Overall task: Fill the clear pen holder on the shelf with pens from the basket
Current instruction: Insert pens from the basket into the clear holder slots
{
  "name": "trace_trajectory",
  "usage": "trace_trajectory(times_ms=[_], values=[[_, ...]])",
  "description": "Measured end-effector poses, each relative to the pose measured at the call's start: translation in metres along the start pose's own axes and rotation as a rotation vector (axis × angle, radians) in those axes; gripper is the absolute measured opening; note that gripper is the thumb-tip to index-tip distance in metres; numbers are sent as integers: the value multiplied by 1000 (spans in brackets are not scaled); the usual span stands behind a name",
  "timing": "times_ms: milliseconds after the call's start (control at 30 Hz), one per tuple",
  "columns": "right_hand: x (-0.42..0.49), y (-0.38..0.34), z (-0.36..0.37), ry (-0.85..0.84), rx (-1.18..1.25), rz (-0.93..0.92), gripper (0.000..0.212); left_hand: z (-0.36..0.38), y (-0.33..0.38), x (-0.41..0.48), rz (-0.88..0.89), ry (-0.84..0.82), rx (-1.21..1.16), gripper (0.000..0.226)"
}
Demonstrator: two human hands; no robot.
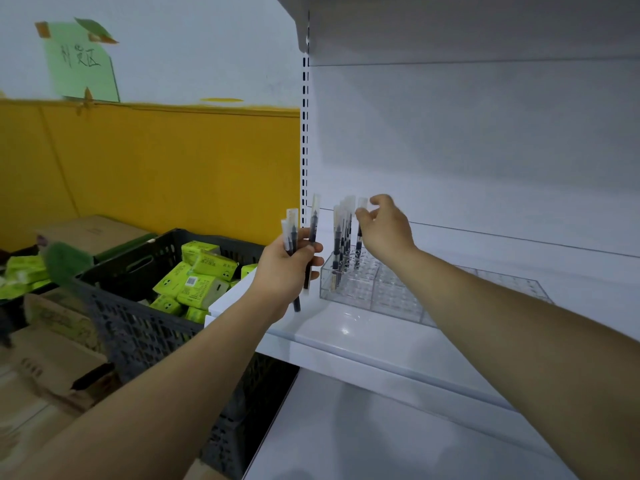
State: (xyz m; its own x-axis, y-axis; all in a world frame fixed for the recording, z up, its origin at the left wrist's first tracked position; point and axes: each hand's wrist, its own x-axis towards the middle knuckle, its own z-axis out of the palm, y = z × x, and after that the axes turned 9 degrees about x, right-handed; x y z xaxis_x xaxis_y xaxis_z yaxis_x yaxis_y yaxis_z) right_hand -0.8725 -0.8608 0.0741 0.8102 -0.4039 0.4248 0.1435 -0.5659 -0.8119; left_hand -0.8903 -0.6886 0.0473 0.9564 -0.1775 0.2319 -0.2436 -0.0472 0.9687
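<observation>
The right hand (384, 230) pinches the top of one dark, clear-capped pen (360, 234), held upright over the far-left corner of the clear acrylic pen holder (374, 289), beside the standing pens (341, 237). Just left of the holder, the left hand (284, 268) grips several spare pens (292, 230), also upright. The right hand looks nearer the empty holes.

This looks like a small shop or its stockroom. A white metal shelf (381, 341) hangs on a slotted upright (304, 150), the sort used for store display units, with further shelf boards above and below. On it stands a clear pen holder (381, 289), a rack with rows of holes, carrying sleeved pens (343, 233). Beside the shelving a dark plastic basket (138, 327) holds many identical green tissue packs (201, 285), cardboard boxes (52, 368) lie around, and a handwritten green paper sign (81, 64) is taped to the wall (173, 46)
</observation>
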Motion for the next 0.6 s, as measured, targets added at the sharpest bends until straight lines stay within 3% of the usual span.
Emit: trace_trajectory(times_ms=[100,200,267,400,600], values=[[-12,-17,-10,140,89,-180,22,-2,4,-3,19,-28,-3,21],[-26,-35,-17,73,146,-269,42,2,11,-5,42,-85,-14,21],[-34,-43,-17,-14,134,-297,44,6,16,-9,61,-137,-26,24],[-39,-47,-15,-84,96,-275,30,13,21,-14,63,-181,-23,25],[-26,-51,-28,92,371,-165,22,3,15,-7,21,-24,98,18]])
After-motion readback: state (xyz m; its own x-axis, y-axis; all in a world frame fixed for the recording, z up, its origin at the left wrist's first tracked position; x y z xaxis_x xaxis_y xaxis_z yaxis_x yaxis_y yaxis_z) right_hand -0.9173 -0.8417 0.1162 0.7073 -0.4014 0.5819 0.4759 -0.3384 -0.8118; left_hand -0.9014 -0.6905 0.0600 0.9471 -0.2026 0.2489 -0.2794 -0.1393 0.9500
